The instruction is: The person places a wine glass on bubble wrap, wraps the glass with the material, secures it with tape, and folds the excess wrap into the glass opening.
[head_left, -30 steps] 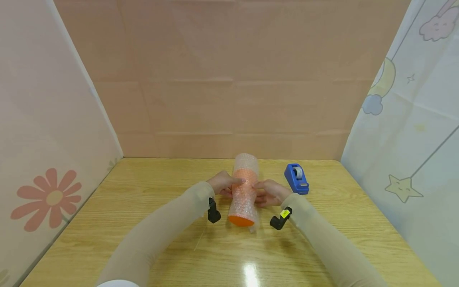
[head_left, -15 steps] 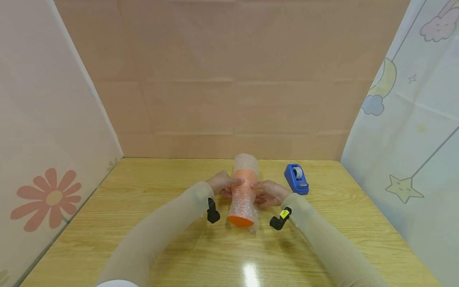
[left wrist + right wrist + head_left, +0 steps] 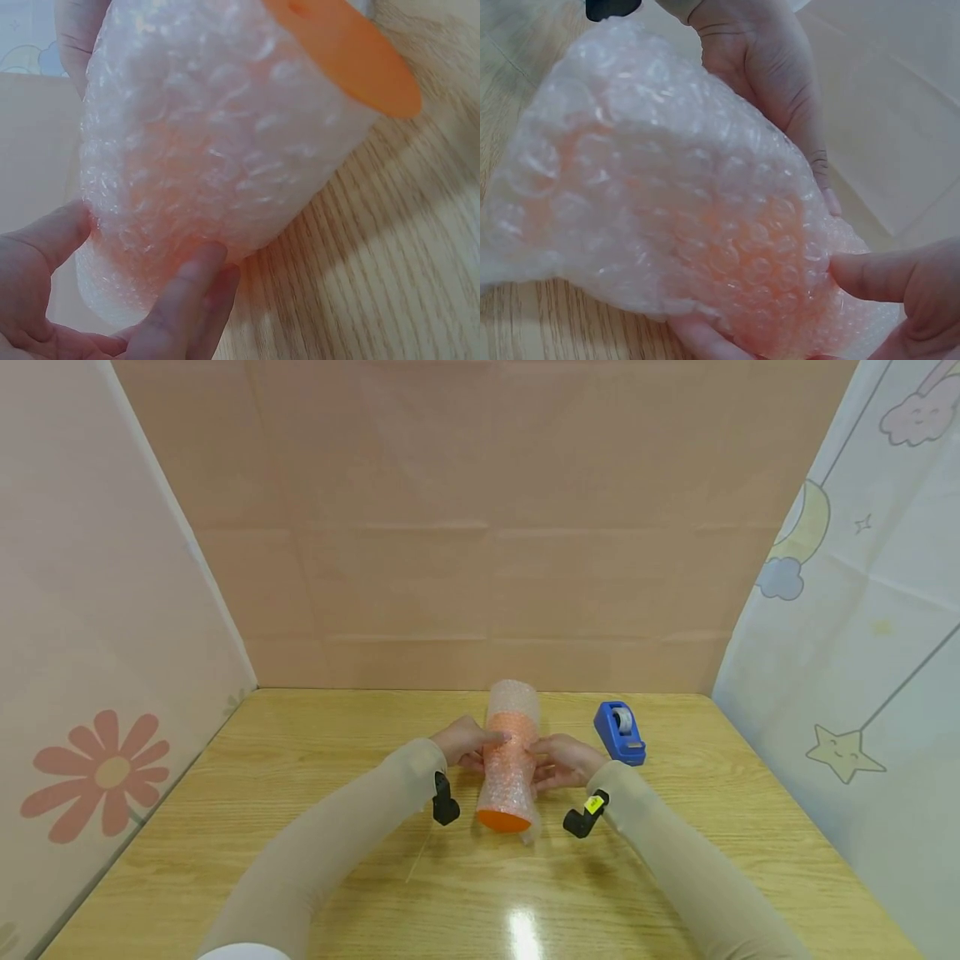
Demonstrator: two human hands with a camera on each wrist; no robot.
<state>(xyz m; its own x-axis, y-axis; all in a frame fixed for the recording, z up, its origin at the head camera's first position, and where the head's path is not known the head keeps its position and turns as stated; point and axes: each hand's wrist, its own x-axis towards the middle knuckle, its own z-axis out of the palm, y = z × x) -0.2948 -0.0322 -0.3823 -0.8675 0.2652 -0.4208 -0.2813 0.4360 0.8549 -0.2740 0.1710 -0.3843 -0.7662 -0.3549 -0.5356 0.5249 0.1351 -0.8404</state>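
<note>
An orange, waisted object wrapped in bubble wrap lies on the wooden table, its flat orange end toward me. My left hand grips its left side at the middle, thumb on top and fingers lower down the side. From the other side my right hand holds the wrapped object, the thumb pressing the wrap. In the right wrist view, a loose edge of bubble wrap sticks out near the orange end. The wrap blurs the object's exact kind.
A blue tape dispenser with a roll of clear tape stands to the right, beyond my right hand. A thin pale strip lies on the table near my left forearm. Brown paper covers the back wall, and printed sheets hang on both sides.
</note>
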